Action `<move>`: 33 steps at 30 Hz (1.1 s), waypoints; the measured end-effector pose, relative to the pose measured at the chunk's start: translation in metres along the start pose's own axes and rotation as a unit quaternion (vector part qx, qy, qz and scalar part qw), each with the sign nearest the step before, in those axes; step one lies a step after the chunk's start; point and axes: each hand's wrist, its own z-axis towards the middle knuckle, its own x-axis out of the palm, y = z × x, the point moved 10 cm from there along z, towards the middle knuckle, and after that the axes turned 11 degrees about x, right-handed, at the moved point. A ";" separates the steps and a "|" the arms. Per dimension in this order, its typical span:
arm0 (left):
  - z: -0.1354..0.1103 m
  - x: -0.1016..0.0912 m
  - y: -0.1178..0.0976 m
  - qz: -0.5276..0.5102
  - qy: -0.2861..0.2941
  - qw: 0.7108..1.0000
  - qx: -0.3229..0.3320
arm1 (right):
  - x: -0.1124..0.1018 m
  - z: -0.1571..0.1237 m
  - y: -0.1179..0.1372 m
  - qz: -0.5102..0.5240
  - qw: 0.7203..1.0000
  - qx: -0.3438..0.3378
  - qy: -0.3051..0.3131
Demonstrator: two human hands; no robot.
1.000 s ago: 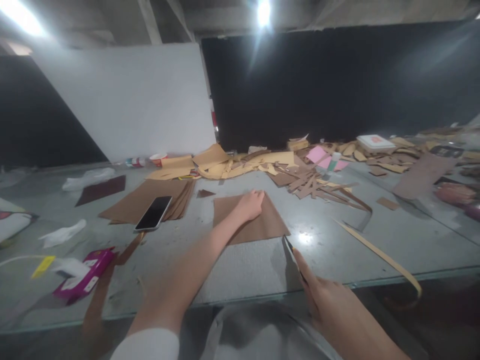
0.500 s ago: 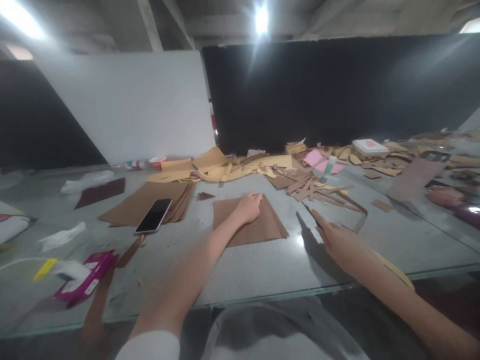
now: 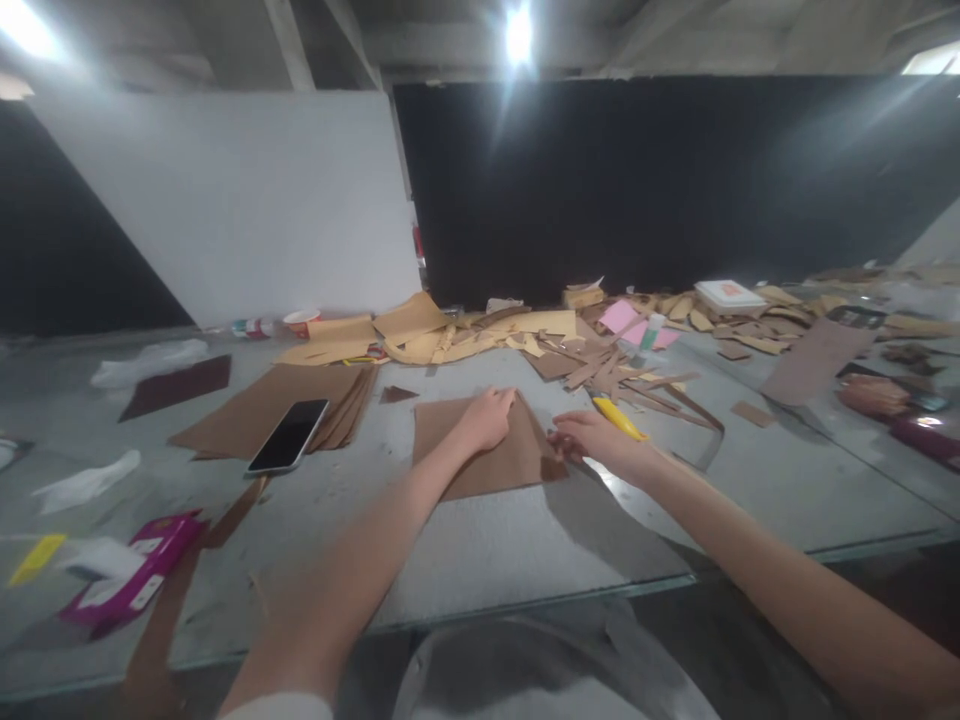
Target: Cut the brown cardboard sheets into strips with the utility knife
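Note:
My left hand (image 3: 489, 418) presses down on a brown sheet (image 3: 480, 475) in front of me, its fingers curled and closed near the far edge. A narrow strip (image 3: 553, 467) runs along the sheet's right side. My right hand (image 3: 592, 438) is at that side, fingers partly spread and bent near the strip; whether they touch it I cannot tell. Just beyond the right hand lies a yellow-handled cutter (image 3: 619, 418) on the table. Its blade end is hard to make out.
A phone (image 3: 289, 437) rests on a stack of brown sheets (image 3: 247, 405) to the left. A magenta packet (image 3: 135, 575) lies at the near left. Brown offcuts (image 3: 600, 365), tan scraps (image 3: 420, 340) and a glue stick (image 3: 652, 331) spread along the back. Another person's hand (image 3: 874, 395) shows far right.
My right hand has let go of the cutter, which now lies on the table, and has moved left to the sheet's right edge. The left hand keeps its place on the sheet.

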 end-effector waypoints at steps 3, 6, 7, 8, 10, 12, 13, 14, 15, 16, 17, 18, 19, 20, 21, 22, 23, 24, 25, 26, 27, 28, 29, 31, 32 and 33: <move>0.000 0.003 0.001 0.007 -0.005 1.000 0.007 | 0.007 0.002 -0.003 0.070 0.996 0.027 0.041; 0.000 0.003 0.000 0.009 -0.004 1.000 0.015 | 0.012 0.008 -0.004 0.056 0.996 0.028 0.065; 0.001 0.002 -0.001 0.009 -0.004 1.000 0.016 | 0.012 0.011 -0.004 0.038 0.997 0.021 0.060; 0.001 0.001 -0.002 0.008 -0.003 1.000 0.017 | 0.013 0.014 -0.004 0.017 0.998 0.016 0.053; 0.001 -0.001 -0.004 0.007 0.000 1.000 0.018 | 0.016 0.022 -0.005 -0.016 0.999 0.015 0.049; 0.002 -0.003 -0.006 0.008 0.004 1.000 0.019 | 0.021 0.028 -0.006 -0.020 0.998 0.018 0.061; 0.002 -0.003 -0.007 0.009 0.004 1.000 0.021 | 0.024 0.030 -0.005 -0.015 0.998 0.016 0.067; 0.003 -0.004 -0.008 0.008 0.003 1.000 0.021 | 0.026 0.032 -0.003 -0.009 0.997 0.011 0.072; 0.003 -0.005 -0.009 0.007 -0.001 1.000 0.021 | 0.028 0.033 -0.001 -0.005 0.997 0.004 0.077; 0.003 -0.006 -0.009 0.005 -0.006 1.000 0.021 | 0.029 0.033 0.001 -0.006 0.997 -0.001 0.080; 0.003 -0.007 -0.010 0.002 -0.010 1.000 0.023 | 0.029 0.034 0.002 -0.012 0.997 -0.003 0.081; 0.003 -0.007 -0.010 0.000 -0.014 1.000 0.025 | 0.029 0.035 0.002 -0.025 0.997 -0.003 0.079; 0.002 -0.008 -0.011 0.000 -0.017 0.999 0.028 | 0.029 0.037 0.002 -0.046 0.996 -0.002 0.075; 0.002 -0.008 -0.011 -0.001 -0.019 0.999 0.033 | 0.027 0.038 0.002 -0.075 0.995 0.000 0.067; 0.002 -0.008 -0.012 -0.002 -0.021 0.999 0.038 | 0.026 0.040 0.002 -0.109 0.992 0.001 0.058; 0.002 -0.008 -0.012 -0.004 -0.022 0.999 0.043 | 0.024 0.043 0.002 -0.145 0.988 0.000 0.049; 0.002 -0.008 -0.012 -0.006 -0.023 0.999 0.047 | 0.022 0.045 0.002 -0.178 0.983 -0.003 0.043; 0.002 -0.008 -0.012 -0.008 -0.023 0.998 0.049 | 0.021 0.047 0.003 -0.205 0.978 -0.008 0.042; 0.002 -0.007 -0.011 -0.011 -0.022 0.998 0.051 | 0.020 0.049 0.004 -0.226 0.973 -0.016 0.046; 0.002 -0.006 -0.010 -0.015 -0.022 0.998 0.052 | 0.021 0.051 0.005 -0.240 0.969 -0.025 0.053; 0.002 -0.006 -0.009 -0.019 -0.023 0.998 0.053 | 0.021 0.052 0.006 -0.252 0.965 -0.034 0.062; 0.001 -0.005 -0.008 -0.023 -0.025 0.998 0.054 | 0.021 0.053 0.007 -0.259 0.962 -0.043 0.068; 0.001 -0.005 -0.007 -0.026 -0.027 0.998 0.056 | 0.021 0.053 0.008 -0.264 0.960 -0.050 0.073; 0.001 -0.004 -0.006 -0.028 -0.031 0.997 0.063 | 0.022 0.054 0.008 -0.268 0.958 -0.057 0.080; 0.001 -0.003 -0.006 -0.029 -0.033 0.997 0.065 | 0.022 0.054 0.008 -0.270 0.958 -0.058 0.082; 0.001 -0.003 -0.005 -0.029 -0.034 0.997 0.067 | 0.022 0.054 0.008 -0.273 0.957 -0.058 0.084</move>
